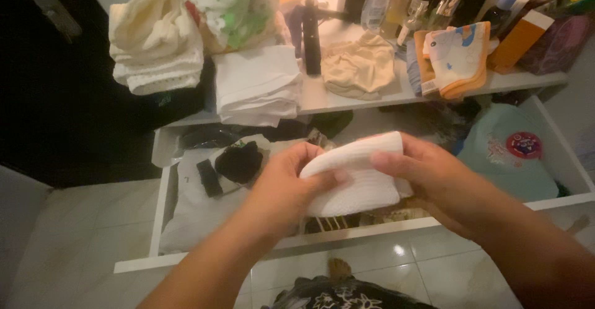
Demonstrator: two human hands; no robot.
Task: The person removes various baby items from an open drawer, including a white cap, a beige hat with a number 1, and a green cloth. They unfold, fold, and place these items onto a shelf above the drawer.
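While both hands grip it, left hand (286, 185), right hand (427, 172), the folded white cloth (359, 172) lies left-right above the open drawer (347, 231).

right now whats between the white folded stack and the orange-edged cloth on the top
In the head view, a crumpled beige cloth lies between the white stack and the orange-edged cloth, with a dark upright post beside it.
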